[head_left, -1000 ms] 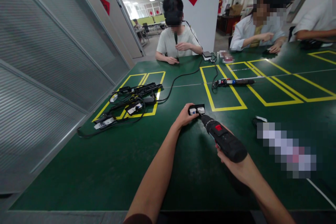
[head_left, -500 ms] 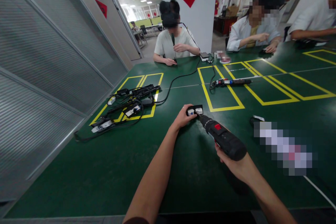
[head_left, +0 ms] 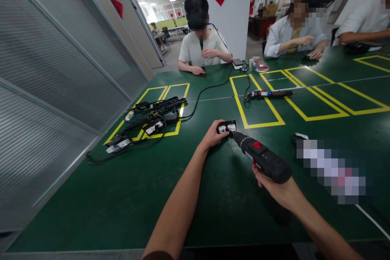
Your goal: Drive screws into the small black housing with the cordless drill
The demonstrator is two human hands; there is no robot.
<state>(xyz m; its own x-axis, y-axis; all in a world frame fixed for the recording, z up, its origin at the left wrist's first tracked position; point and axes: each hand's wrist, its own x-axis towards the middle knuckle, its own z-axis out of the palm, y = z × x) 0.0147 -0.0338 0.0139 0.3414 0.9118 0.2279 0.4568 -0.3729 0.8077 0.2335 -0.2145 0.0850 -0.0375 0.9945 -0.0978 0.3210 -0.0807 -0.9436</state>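
A small black case with white parts inside rests on the green table, with my left hand closed on its left end. My right hand is wrapped round the grip of a black cordless drill with a red switch. The drill points up and left, its tip close to the case beside my left fingertips. Whether the tip touches the case is too small to tell.
Black devices and cables lie heaped at the left. A slim black tool lies across yellow tape further back. A blurred pale object lies at the right. People sit across the table, one directly opposite.
My right hand and the drill have shifted slightly to the right. My left hand still holds the case in nearly the same place.
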